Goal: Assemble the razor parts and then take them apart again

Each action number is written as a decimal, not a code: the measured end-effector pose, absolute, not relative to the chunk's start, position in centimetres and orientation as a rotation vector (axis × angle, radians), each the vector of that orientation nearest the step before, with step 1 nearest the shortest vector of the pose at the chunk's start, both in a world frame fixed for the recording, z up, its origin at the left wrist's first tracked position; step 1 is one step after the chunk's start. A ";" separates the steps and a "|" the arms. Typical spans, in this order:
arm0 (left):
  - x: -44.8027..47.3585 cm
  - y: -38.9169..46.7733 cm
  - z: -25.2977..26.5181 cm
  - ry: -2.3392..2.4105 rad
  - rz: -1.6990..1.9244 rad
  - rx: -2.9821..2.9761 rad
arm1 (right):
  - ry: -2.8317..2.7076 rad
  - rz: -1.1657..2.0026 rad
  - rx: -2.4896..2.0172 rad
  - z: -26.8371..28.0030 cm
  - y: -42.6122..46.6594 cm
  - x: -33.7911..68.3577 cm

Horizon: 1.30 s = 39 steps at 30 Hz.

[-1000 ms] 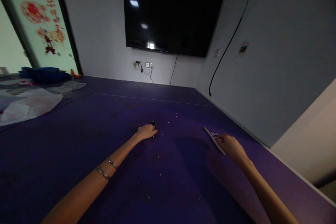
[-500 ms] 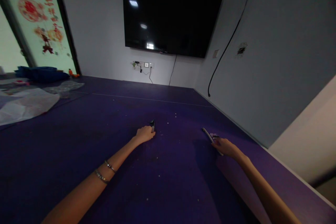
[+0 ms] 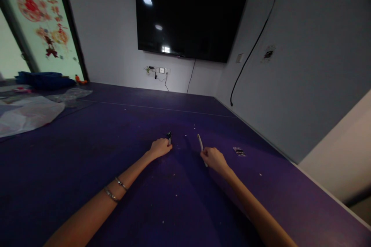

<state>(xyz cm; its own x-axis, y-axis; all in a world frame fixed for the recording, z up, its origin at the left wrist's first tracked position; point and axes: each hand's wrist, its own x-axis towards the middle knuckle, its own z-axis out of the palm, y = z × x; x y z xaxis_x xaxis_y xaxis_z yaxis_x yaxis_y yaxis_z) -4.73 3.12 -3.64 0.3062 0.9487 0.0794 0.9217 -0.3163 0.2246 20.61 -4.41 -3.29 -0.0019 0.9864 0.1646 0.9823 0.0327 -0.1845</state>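
Note:
My left hand is closed around a small dark object with a silvery edge, whose top pokes out beyond the fingers. Its exact kind is not clear. My right hand grips a slim pale stick-like tool near its middle, the upper end pointing away from me and a short end showing below the fingers. Both hands are low over the purple surface, a short way apart. To the right of my right hand lies a small dark-and-clear packet-like piece.
Small white bits are scattered over the surface. At the far left lie a white plastic sheet, clear plastic and a dark blue cloth item. A black cable hangs along the right wall; a television is mounted ahead.
My right hand has moved left with the pale stick, away from the small packet-like piece, which is now uncovered. The stick stands more upright in view. My left hand has hardly moved.

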 end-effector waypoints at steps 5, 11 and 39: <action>-4.7 3.0 -3.8 1.765 0.308 2.443 | -2.148 -0.033 -2.013 -3.2 -2.7 13.7; -4.5 2.8 -3.6 1.800 0.279 2.411 | -2.119 -0.003 -2.010 -3.3 -0.9 10.1; -6.7 5.2 -5.6 1.525 0.952 2.195 | -2.053 -0.184 -1.786 -3.5 -0.9 32.7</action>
<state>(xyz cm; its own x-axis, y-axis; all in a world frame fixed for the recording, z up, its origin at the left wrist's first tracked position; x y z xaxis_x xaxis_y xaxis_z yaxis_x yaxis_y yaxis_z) -6.65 5.20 -5.56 0.2154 0.9131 0.3462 0.7120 -0.3894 0.5842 32.71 -0.89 -3.45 -0.0939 0.9171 0.3874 0.9713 0.1698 -0.1666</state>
